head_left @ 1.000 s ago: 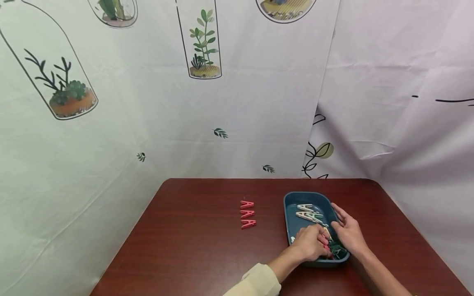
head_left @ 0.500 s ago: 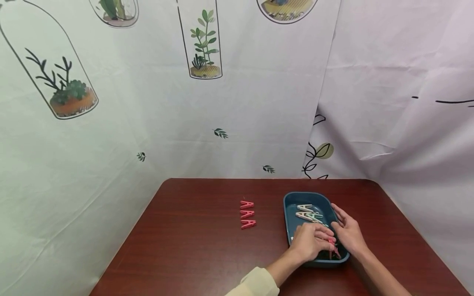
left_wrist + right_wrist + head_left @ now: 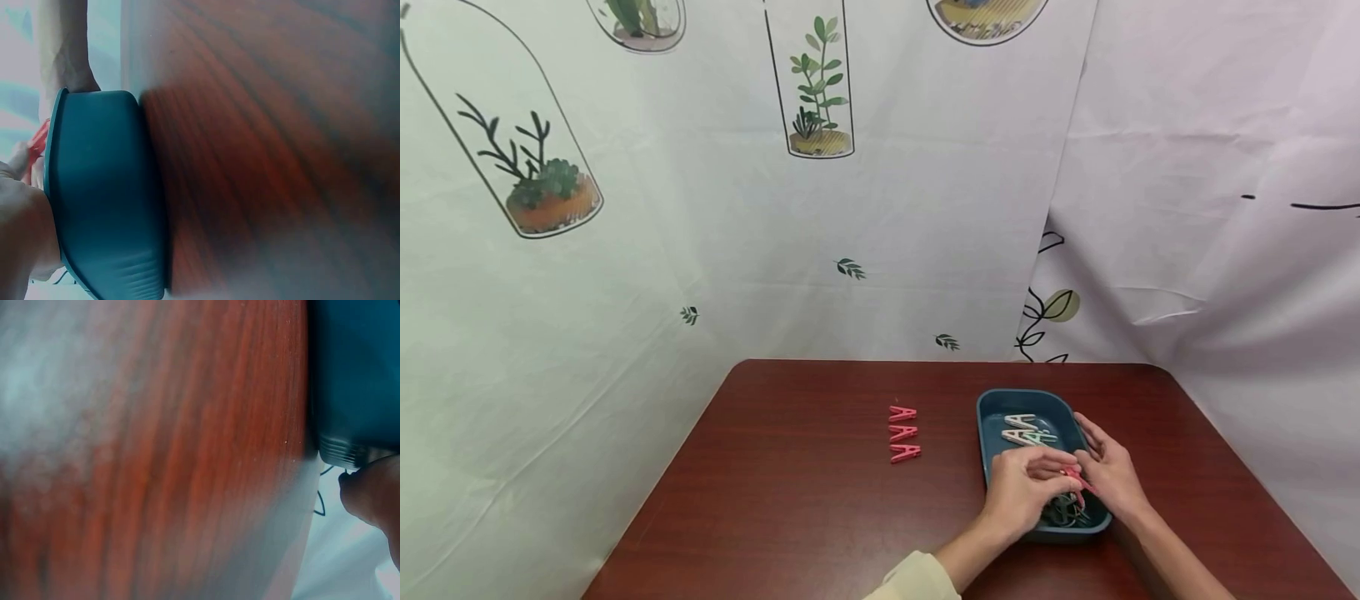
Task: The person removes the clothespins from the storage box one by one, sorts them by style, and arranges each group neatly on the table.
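Observation:
My left hand [image 3: 1021,490] pinches a pinkish-red clothespin [image 3: 1077,482] between thumb and fingers, above the near end of a blue tray [image 3: 981,421]. With the thumb on the inner side and fingers outside, my right hand [image 3: 1114,477] grips the tray's right wall. Inside the tray lie several pale clothespins [image 3: 1019,422] toward the far end, one of them light green. Dark green clips [image 3: 1060,512] fill the near end, partly hidden by my left hand. In the left wrist view, the red clothespin [image 3: 39,142] shows just past the tray's rim.
Three red clothespins [image 3: 903,432] lie in a column on the dark red-brown table [image 3: 805,500], left of the tray. A white cloth [image 3: 925,225] printed with plants hangs behind the table's far edge.
My left hand has come up from the tray's near end with the red clothespin, moving slightly away from me. More dark green clips show beneath it. My right hand keeps its hold.

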{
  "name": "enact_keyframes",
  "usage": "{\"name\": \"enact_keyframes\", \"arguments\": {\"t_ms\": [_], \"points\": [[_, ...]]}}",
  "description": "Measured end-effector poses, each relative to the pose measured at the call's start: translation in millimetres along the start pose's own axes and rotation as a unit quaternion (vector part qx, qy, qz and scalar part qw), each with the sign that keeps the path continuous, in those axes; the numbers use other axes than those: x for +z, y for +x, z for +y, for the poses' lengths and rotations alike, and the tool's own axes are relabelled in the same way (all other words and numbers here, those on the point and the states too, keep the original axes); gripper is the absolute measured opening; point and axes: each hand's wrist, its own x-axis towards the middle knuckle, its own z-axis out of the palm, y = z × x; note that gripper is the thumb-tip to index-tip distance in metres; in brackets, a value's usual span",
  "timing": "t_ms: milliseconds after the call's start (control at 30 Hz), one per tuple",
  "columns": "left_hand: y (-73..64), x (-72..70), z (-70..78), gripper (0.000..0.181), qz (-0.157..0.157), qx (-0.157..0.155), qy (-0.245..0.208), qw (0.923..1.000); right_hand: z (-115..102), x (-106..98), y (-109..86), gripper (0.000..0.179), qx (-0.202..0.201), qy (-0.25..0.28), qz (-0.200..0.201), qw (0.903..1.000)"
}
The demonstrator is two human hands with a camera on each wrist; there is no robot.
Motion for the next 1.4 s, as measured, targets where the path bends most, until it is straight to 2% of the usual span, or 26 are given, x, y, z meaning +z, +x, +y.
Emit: {"name": "enact_keyframes", "arguments": {"t_ms": [133, 267, 433, 700, 767, 900, 1033, 1133, 1400], "points": [[-1.7, -1.1, -3.2, 0.024, 0.027, 0.03, -0.066, 0.997, 0, 0, 0.7, 0.062, 0.0, 0.006, -0.001, 1.0], [-2.2, 0.3, -6.7, 0.022, 0.074, 0.061, -0.12, 0.9882, 0, 2, 1.5, 0.062, 0.005, 0.002, 0.006, 1.0], [-0.9, -0.2, -8.6, 0.021, 0.109, 0.095, -0.149, 0.9782, -1, 2, 1.3, 0.061, 0.015, -0.006, 0.009, 0.9998], [-0.9, -7.2, -6.3, 0.022, 0.136, 0.115, -0.194, 0.9648, -4, 0, 0.4, 0.062, 0.024, -0.012, -0.002, 0.9996], [-1.6, -10.0, -5.2, 0.023, 0.149, 0.106, -0.195, 0.9637, -4, 1, 0.4, 0.062, 0.028, -0.008, -0.004, 0.9996], [-3.5, -17.3, -3.4, 0.025, 0.169, 0.062, -0.21, 0.9611, -3, 1, 1.3, 0.061, 0.033, -0.003, -0.005, 0.9994], [-4.9, -27.1, -1.6, 0.025, 0.18, 0.046, -0.223, 0.9569, -3, 1, 1.5, 0.062, 0.038, -0.002, -0.006, 0.9993], [-6.1, -37.0, -0.2, 0.024, 0.189, 0.033, -0.228, 0.9546, -4, 1, 1.1, 0.062, 0.034, -0.001, -0.007, 0.9994], [-10.8, -68.6, 1.6, 0.026, 0.219, -0.025, -0.249, 0.9429, -3, 1, -0.3, 0.062, 0.023, 0.007, -0.006, 0.9997]]}}
